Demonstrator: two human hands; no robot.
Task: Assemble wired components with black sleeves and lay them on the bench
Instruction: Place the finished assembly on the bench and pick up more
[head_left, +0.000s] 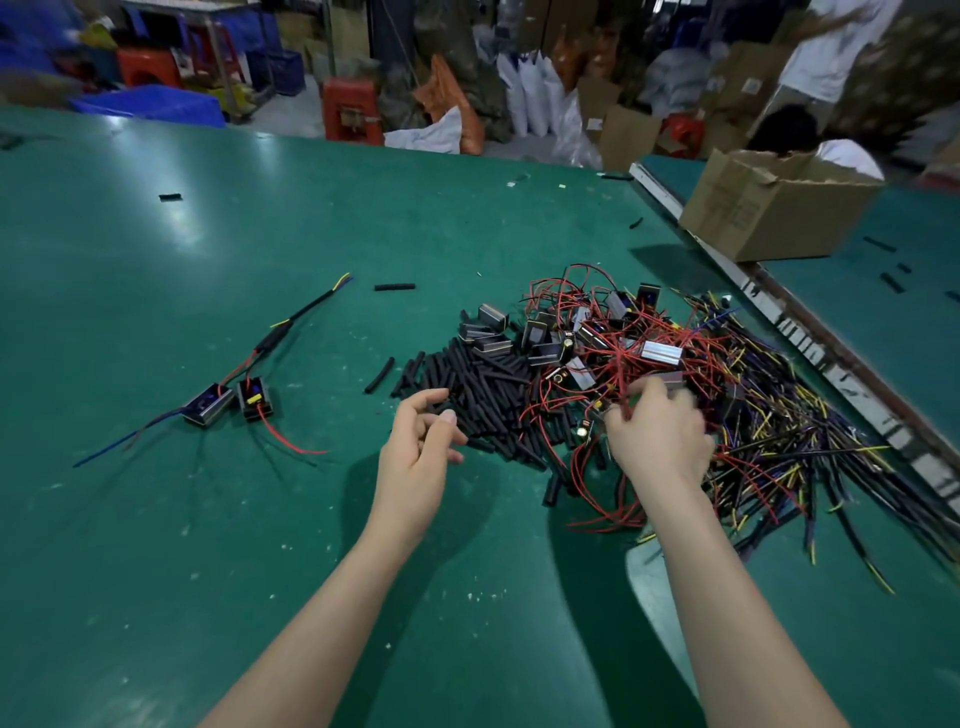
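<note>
Right hand (657, 434) pinching red wires (618, 358), seemingly, left hand (418, 452) loosely curled, empty, beside black sleeves (478, 384)

both bare forearms reach forward. the left hand (418, 447) hovers palm inward, fingers loosely curled. the right hand (657, 434) is knuckles up, fingers curled and blurred.

Faint print on the cardboard box (763, 208) is illegible
</note>
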